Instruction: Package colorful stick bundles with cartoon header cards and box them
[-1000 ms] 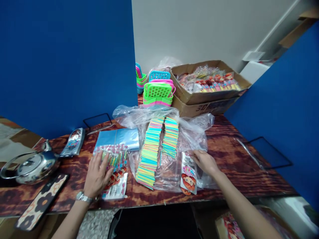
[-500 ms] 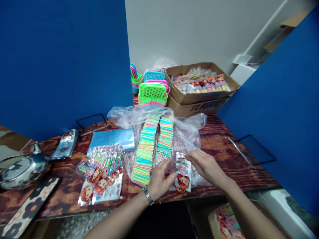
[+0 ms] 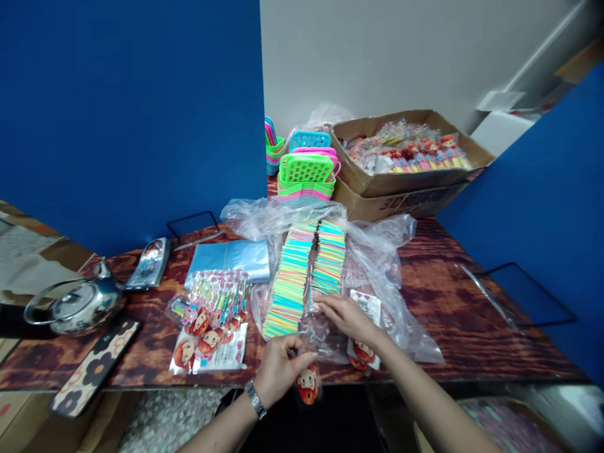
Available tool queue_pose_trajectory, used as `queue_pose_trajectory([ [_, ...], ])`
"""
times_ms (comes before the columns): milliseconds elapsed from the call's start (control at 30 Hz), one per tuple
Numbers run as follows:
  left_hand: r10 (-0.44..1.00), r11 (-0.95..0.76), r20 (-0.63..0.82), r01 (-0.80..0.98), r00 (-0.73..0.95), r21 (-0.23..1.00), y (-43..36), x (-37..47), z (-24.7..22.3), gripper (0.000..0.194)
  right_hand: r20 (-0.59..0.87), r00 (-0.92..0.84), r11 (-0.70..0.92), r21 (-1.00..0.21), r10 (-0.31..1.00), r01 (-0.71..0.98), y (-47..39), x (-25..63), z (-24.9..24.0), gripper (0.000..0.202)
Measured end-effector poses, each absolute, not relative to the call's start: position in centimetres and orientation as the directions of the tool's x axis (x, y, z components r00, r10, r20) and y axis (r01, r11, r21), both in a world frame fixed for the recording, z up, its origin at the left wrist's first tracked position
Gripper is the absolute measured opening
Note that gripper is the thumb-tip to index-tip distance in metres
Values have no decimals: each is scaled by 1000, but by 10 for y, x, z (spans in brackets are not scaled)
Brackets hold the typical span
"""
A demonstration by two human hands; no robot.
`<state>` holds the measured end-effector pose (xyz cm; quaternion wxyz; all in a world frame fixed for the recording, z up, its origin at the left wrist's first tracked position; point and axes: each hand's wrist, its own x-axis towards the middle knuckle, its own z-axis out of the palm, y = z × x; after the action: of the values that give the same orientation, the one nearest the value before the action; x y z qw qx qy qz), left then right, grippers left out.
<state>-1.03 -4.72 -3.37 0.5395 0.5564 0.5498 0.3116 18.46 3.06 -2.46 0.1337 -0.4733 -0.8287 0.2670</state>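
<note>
Near the table's front edge, my left hand (image 3: 282,371) is closed on a small clear packet with a red-haired cartoon figure (image 3: 308,384). My right hand (image 3: 350,319) has its fingers together at the near end of the right-hand row of thin coloured sticks (image 3: 328,259); whatever is between its fingertips is hidden. A longer row of the same sticks (image 3: 289,280) lies to the left. Both rows lie on a clear plastic bag (image 3: 372,270). Partly under my right wrist lie more cartoon packets (image 3: 368,304).
On the left are filled cartoon packets (image 3: 212,336), blue-tinted clear bags (image 3: 229,258), a metal kettle (image 3: 85,307) and a flower-patterned case (image 3: 97,368). Coloured plastic baskets (image 3: 306,170) and cardboard boxes (image 3: 406,184) stand behind. Blue panels (image 3: 132,126) flank the table.
My left hand has moved toward the front edge and now holds a cartoon packet. My right hand has moved left from the packets to the sticks. The view has shifted.
</note>
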Motion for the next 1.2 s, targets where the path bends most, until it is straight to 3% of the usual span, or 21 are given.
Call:
queue_pose_trajectory([
  [67, 949, 202, -246, 220, 196, 954, -50, -14, -34, 22, -94, -546, 495, -318, 832, 809, 36, 175, -42, 32],
  [133, 949, 215, -249, 182, 193, 960, -51, -16, -33, 22, -139, -571, 553, -150, 809, 820, 38, 169, -50, 32],
  [333, 938, 242, -271, 151, 216, 958, -51, -20, -34, 25, -180, -522, 530, -2, 834, 848, 49, 192, -41, 21],
  [700, 910, 300, -318, 109, 266, 948, -58, -13, -37, 33, -101, -367, 377, 126, 925, 917, 65, 181, -53, 25],
  [800, 913, 294, -309, 97, 267, 951, -58, -13, -36, 34, -96, -371, 382, 144, 924, 913, 65, 174, -60, 17],
  [1200, 920, 289, -297, 70, 255, 955, -55, -11, -28, 32, -82, -396, 404, 177, 915, 897, 73, 171, -68, 25],
])
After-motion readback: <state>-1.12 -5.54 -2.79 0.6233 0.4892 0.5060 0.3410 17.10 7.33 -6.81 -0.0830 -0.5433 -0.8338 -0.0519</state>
